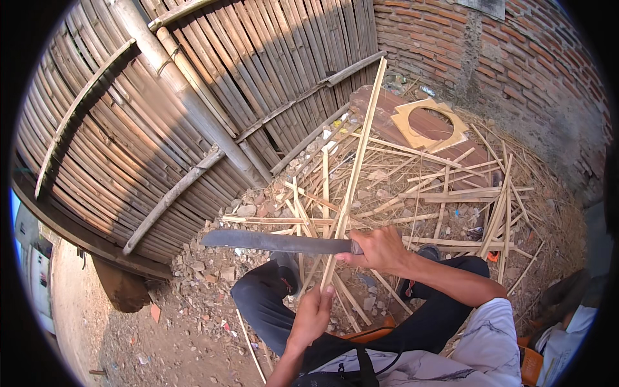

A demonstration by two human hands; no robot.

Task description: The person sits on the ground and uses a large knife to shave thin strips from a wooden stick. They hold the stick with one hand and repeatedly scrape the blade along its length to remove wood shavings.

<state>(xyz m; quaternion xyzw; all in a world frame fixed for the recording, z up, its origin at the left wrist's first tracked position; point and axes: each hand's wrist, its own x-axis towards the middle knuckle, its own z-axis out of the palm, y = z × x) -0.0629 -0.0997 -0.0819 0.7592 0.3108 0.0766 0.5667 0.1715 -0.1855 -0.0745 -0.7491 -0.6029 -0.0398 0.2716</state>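
My right hand (382, 250) is wrapped round the handle of a machete (271, 242). Its long dark blade points left, roughly level, and crosses over a pale bamboo strip (362, 146) near the strip's lower end. That strip slants away from me towards the foot of the fence, and what looks like a lengthwise line runs along it. My left hand (312, 316) grips its near end, below the blade, with the thumb on top. Whether the blade's edge touches the strip I cannot tell.
Several loose bamboo strips (464, 195) lie crisscrossed on the rubble beyond my bent knees. Farther back are a cardboard piece (412, 137) with a round hole and a brown board (376, 106). A bamboo fence (258, 71) rises at the left, a brick wall (522, 58) at the right.
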